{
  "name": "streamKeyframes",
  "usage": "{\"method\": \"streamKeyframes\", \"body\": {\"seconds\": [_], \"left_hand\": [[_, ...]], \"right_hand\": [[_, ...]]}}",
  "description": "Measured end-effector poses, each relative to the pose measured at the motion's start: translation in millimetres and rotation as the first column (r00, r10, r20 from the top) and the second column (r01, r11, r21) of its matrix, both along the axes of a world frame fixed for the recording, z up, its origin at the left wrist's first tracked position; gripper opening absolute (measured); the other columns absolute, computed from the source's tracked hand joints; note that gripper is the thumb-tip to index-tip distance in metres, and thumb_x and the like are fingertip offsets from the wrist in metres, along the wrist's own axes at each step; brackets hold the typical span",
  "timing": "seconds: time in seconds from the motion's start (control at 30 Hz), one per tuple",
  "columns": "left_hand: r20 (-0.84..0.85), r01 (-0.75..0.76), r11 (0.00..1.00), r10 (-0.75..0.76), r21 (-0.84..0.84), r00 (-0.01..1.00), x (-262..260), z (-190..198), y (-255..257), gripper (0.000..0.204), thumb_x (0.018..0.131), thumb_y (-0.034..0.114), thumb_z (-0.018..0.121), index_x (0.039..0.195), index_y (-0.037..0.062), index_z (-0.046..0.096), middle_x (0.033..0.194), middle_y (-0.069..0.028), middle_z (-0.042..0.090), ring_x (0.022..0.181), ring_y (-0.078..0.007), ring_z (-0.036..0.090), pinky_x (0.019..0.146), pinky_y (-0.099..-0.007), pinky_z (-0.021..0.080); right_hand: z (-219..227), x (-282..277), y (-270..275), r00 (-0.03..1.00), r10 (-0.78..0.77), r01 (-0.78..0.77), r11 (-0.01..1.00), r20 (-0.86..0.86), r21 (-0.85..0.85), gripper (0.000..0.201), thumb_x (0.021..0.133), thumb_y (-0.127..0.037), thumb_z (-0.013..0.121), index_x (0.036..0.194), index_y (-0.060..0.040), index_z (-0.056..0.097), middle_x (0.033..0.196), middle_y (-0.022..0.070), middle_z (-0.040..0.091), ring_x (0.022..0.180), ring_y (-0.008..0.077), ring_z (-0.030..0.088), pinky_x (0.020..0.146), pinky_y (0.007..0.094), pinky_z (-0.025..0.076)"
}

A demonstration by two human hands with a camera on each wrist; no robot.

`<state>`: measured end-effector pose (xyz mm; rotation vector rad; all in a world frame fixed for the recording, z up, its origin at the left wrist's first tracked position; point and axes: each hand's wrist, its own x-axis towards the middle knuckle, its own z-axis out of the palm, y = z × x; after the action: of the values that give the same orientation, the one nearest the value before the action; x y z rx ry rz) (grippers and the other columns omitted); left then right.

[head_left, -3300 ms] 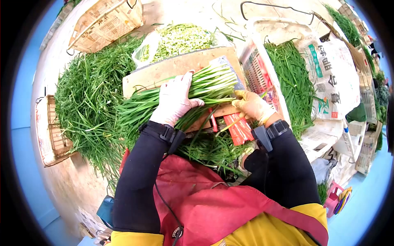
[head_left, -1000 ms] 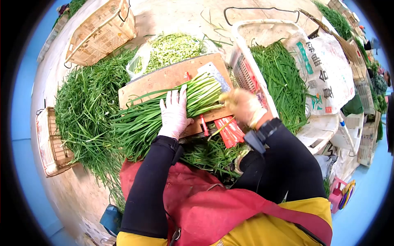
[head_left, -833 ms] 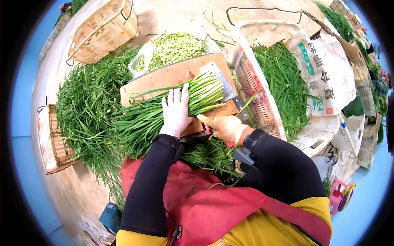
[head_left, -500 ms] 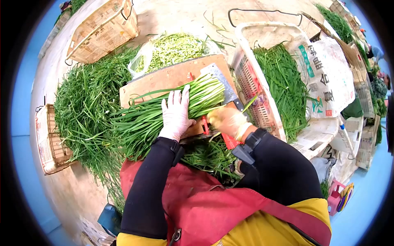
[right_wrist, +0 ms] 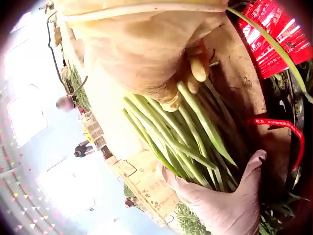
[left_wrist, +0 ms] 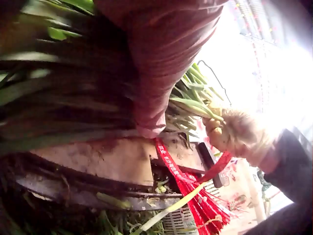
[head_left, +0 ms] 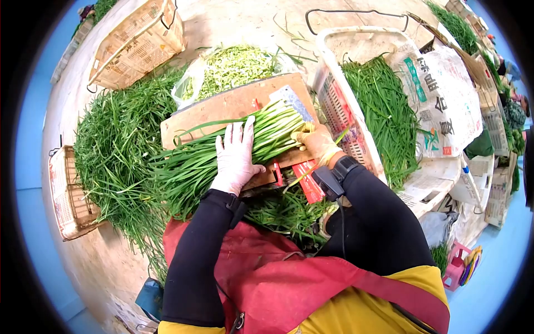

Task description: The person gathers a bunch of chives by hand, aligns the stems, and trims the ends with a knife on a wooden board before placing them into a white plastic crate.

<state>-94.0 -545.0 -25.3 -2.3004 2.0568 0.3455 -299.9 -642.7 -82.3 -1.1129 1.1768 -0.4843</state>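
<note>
A thick bundle of garlic chives (head_left: 189, 167) lies across the wooden board (head_left: 214, 110), pale stem ends to the right. My left hand (head_left: 233, 158), in a whitish glove, presses on the bundle with fingers straight and thumb out to the side. At the stem ends, my right hand (head_left: 320, 143) in a yellowish glove pinches stalks with curled fingers; the left wrist view shows these fingers (left_wrist: 215, 131) bent at the pale tips. A cleaver blade (head_left: 299, 101) shows behind the stems, its handle hidden by the right hand. Red printed ties (head_left: 308, 182) hang at the board's front edge.
Loose chives heap (head_left: 122, 122) at left, beside a crate (head_left: 72, 192). Behind the board is a bag of chopped trimmings (head_left: 236, 67). A white basket (head_left: 370, 150) holding chives stands right, with a printed sack (head_left: 445, 106). Another crate (head_left: 139, 47) stands at the back left.
My right hand has gone from near the board's front edge up to the stem ends, covering the cleaver handle. The left hand has flattened from its earlier hold and stays on the bundle.
</note>
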Motion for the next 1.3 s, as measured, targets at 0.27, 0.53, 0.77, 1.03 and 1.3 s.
{"method": "streamKeyframes", "body": {"seconds": [0.27,0.53,0.77,1.03,1.3], "left_hand": [[-0.006,0.039,0.999,-0.039,-0.006,0.999,4.1,11.9,0.9,0.132,0.051,0.042,0.091,0.155,0.0200,0.013,0.155,-0.0145,0.029,0.143,-0.0328,0.027,0.112,-0.0565,0.025],[-0.092,0.033,0.997,-0.039,-0.064,0.995,10.5,12.8,-0.5,0.141,0.047,0.050,0.091,0.156,0.0174,0.008,0.150,-0.0132,0.038,0.139,-0.0299,0.035,0.112,-0.0575,0.025],[-0.030,0.067,0.998,-0.067,0.002,0.997,14.4,26.9,-14.6,0.131,0.043,0.055,0.090,0.151,0.0120,0.027,0.144,-0.0123,0.043,0.131,-0.0330,0.040,0.112,-0.0574,0.025],[0.044,0.153,0.976,-0.148,-0.157,0.988,22.9,6.3,-13.8,0.102,0.073,0.068,0.066,0.151,0.0134,0.030,0.155,-0.0192,0.029,0.144,-0.0384,0.024,0.113,-0.0555,0.020],[-0.045,0.065,0.987,-0.072,-0.145,0.996,24.2,-24.9,-13.1,0.078,0.086,0.052,0.062,0.150,0.0197,0.031,0.150,-0.0107,0.038,0.140,-0.0339,0.033,0.112,-0.0572,0.025]], "right_hand": [[7.4,4.9,-1.4,0.993,-0.100,0.105,0.992,0.069,-0.072,0.010,0.084,-0.002,0.069,0.093,0.0031,0.067,0.079,0.0042,0.067,0.068,0.0107,0.061,0.062,0.0257,0.050],[-5.7,-4.9,-13.8,0.986,-0.100,0.100,0.995,0.131,0.002,0.011,0.083,0.002,0.067,0.093,0.0030,0.068,0.080,0.0073,0.069,0.071,0.0148,0.064,0.067,0.0275,0.051],[59.4,-16.3,-19.3,0.973,-0.227,0.111,0.635,-0.047,-0.765,0.015,0.084,-0.015,0.067,0.087,0.0000,0.068,0.087,0.0186,0.070,0.085,0.0302,0.067,0.078,0.0375,0.051],[28.8,27.4,18.2,0.930,0.253,-0.331,0.893,-0.266,-0.305,0.025,0.091,-0.023,0.068,0.089,0.0019,0.069,0.080,0.0106,0.069,0.069,0.0168,0.061,0.066,0.0321,0.049],[31.1,4.0,0.4,0.995,-0.028,0.026,1.000,0.098,0.017,0.015,0.085,-0.016,0.066,0.081,-0.0028,0.069,0.064,0.0029,0.065,0.050,0.0089,0.052,0.044,0.0234,0.041]]}}
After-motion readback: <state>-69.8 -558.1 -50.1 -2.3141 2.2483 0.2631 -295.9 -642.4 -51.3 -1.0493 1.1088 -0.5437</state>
